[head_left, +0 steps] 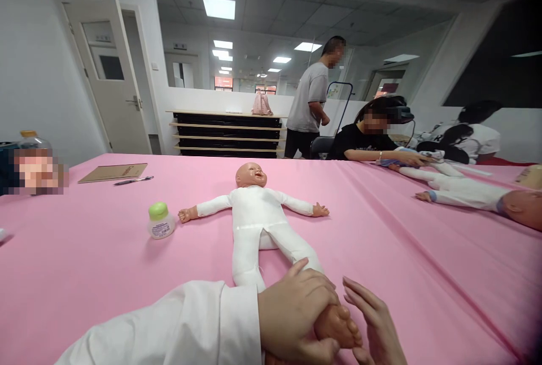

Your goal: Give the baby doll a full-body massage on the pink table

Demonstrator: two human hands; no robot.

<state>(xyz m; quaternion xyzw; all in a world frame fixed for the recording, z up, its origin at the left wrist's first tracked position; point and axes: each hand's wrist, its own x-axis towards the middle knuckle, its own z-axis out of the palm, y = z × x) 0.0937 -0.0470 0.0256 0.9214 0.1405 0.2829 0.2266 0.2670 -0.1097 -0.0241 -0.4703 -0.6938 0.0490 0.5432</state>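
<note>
A baby doll (258, 210) in a white cloth body lies on its back, head at the far side and arms spread. My left hand (296, 308), in a white sleeve, is wrapped round the ankle of the doll's leg on the right. Out of that grasp sticks the doll's bare foot (336, 325), toes pointing right. Just beside the toes is my right hand (376, 320), fingers stretched and apart, its thumb close under the foot; whether the thumb touches it I cannot tell. The doll's other foot is mostly hidden behind my left hand and sleeve.
A lotion bottle (161, 221) with a green cap stands left of the doll on the pink tablecloth (105, 275). Behind it lie a notebook (113, 172) and a pen (133, 180). At right, a seated person (366, 133) handles another doll (470, 187). Another person (313, 94) stands behind.
</note>
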